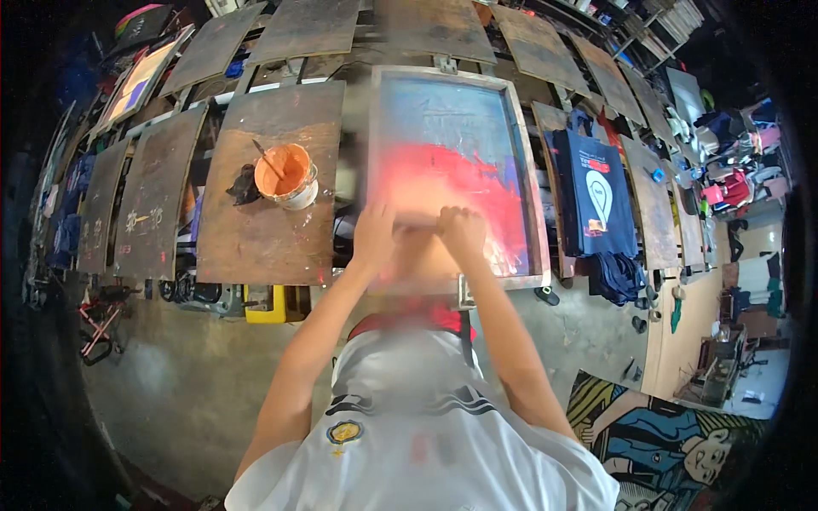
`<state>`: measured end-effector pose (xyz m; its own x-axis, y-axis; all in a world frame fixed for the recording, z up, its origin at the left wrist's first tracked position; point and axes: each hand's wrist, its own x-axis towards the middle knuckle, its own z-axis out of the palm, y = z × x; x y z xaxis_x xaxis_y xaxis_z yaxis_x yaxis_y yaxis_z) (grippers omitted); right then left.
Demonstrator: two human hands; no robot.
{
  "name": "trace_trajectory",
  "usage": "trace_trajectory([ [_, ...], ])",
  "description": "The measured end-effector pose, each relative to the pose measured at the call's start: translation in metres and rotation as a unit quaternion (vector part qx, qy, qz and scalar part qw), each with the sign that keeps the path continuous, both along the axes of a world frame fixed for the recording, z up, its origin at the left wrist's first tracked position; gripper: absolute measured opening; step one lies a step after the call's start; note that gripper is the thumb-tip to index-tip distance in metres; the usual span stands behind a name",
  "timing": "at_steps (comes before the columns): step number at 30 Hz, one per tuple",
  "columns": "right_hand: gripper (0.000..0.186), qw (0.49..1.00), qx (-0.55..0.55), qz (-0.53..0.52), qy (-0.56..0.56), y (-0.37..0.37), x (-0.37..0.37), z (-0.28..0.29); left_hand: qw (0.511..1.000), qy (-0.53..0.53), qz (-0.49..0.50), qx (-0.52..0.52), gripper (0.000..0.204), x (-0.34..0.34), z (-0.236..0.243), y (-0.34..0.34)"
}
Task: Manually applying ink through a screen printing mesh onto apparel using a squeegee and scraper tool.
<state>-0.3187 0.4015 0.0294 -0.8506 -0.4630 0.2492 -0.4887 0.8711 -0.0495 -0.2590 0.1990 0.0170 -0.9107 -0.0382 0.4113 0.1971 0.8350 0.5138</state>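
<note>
Nearest me I see the white shirt (409, 460) of the person wearing the camera, both bare forearms reaching away from it. The left hand (375, 232) is closed over the left end of a straight, dull brown bar (416, 221), its fingers softened by blur; the right hand (463, 232) is balled in a fist around the other end. The bar's long axis runs left to right, across the body, its ends pointing sideways. I have it above the nearer part of a rectangular wood-framed screen (530, 192), whose own long axis runs near to far; I cannot tell whether the bar's lower edge touches the mesh. Bright red ink (434, 166) spreads over the mesh near and beyond the hands, giving way to blue-grey at the far end.

Left of the screen, I make out a white bucket of orange ink (300, 196) with a stick leaning in it, on a brown wooden board (264, 247). To the right hangs a navy fabric bag with a white print (571, 183). Farther off, I see more worn boards (307, 30) in a row.
</note>
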Motion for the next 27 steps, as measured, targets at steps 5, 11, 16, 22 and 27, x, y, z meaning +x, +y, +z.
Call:
trace_trajectory([
  [5, 0.013, 0.998, -0.064, 0.02, -0.002, 0.015, 0.062, 0.001, 0.999, -0.032, -0.02, 0.023, 0.038, 0.065, 0.006, 0.011],
  [11, 0.019, 0.994, -0.016, 0.067, -0.08, 0.029, 0.049, 0.005, 0.999, -0.026, 0.006, 0.025, 0.04, 0.073, -0.004, 0.018],
  [16, 0.044, 0.967, 0.094, 0.048, -0.232, 0.006, -0.03, 0.035, 0.993, -0.11, -0.018, 0.027, 0.042, 0.001, 0.014, -0.007],
  [22, 0.028, 0.991, 0.005, 0.042, -0.123, -0.003, -0.045, 0.016, 1.0, 0.004, 0.0, 0.013, 0.025, -0.026, 0.011, -0.013],
  [27, 0.017, 0.994, -0.075, 0.061, 0.059, 0.012, 0.044, 0.006, 1.0, 0.004, 0.01, 0.018, 0.026, 0.043, -0.008, 0.004],
])
